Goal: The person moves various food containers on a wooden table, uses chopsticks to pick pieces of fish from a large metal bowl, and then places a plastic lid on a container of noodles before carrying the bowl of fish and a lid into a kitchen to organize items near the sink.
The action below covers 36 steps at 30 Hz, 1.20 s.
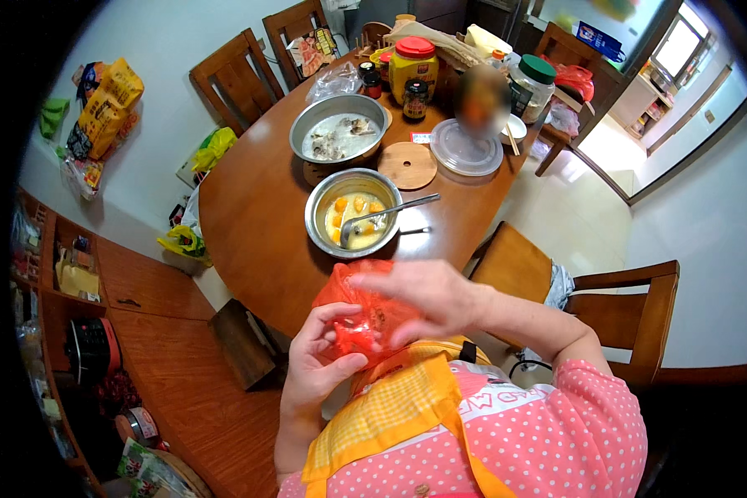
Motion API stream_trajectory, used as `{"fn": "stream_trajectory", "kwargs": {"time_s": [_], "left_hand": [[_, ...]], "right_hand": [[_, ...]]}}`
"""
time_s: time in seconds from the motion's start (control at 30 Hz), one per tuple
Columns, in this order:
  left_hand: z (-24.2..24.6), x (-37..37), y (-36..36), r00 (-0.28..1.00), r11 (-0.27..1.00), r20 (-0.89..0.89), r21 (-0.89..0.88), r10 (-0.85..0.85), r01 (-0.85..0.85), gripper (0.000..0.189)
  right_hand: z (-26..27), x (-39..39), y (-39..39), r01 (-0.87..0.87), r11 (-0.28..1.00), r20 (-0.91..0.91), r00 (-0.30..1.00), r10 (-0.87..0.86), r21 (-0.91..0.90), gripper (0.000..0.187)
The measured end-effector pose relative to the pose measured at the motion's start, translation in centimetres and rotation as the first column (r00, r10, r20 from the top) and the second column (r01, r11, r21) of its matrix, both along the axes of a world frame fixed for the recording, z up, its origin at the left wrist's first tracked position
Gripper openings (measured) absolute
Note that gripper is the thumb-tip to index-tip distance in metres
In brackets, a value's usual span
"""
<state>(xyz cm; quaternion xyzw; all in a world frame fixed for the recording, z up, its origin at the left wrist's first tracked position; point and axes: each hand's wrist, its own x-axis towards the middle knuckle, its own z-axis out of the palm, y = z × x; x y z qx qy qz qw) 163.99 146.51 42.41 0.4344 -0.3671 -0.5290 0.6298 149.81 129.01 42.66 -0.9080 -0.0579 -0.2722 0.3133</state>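
Note:
Just in front of my apron, my left hand [324,358] holds a thin red plastic bag [364,333], thumb on the near side and fingers behind. Dark specks show through the bag, but its contents cannot be made out. My right hand [439,302] is blurred over the bag's right side, forefinger and thumb apart, with nothing visible between them. Beyond the bag stands a steel bowl [314,233] of pale liquid with several orange-yellow pieces. A steel ladle [380,215] rests in that bowl, its handle over the right rim.
A larger metal basin [295,134] with whitish food stands behind the bowl on the wooden table [255,236]. Nearby are a round wooden trivet [408,165], a clear plastic lid [467,146] and several jars [414,68]. A wooden chair [516,261] stands at the right.

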Motion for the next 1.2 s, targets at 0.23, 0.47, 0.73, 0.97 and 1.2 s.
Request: {"fn": "stream_trajectory", "kwargs": {"time_s": [0.23, 0.47, 0.73, 0.97, 1.2], "left_hand": [[0.1, -1.4, -1.1, 0.898, 0.908, 0.163, 0.025, 0.408, -0.418, 0.044], [1.5, -2.5, -2.5, 0.753, 0.755, 0.312, 0.142, 0.580, -0.640, 0.034], [1.7, -4.4, -4.6, 0.622, 0.629, 0.440, 0.152, 0.647, -0.762, 0.031], [1.8, -5.2, -5.4, 0.580, 0.573, 0.472, 0.179, 0.663, -0.800, 0.031], [1.0, -4.0, -5.4, 0.594, 0.603, 0.505, 0.171, 0.626, -0.780, 0.032]], "right_hand": [[-17.4, -5.3, -20.4, 0.409, -0.129, -0.397, 0.686, -0.610, 0.903, 0.028], [-23.0, -6.6, -31.0, 0.347, -0.439, -0.555, 0.616, -0.560, 0.828, 0.034], [-23.8, -7.9, -31.9, 0.301, -0.417, -0.490, 0.723, -0.486, 0.858, 0.017], [-23.3, -8.7, -31.5, 0.207, -0.337, -0.353, 0.814, -0.461, 0.918, 0.008], [-22.0, -11.9, -27.8, 0.168, -0.272, -0.278, 0.851, -0.444, 0.948, 0.007]]}}
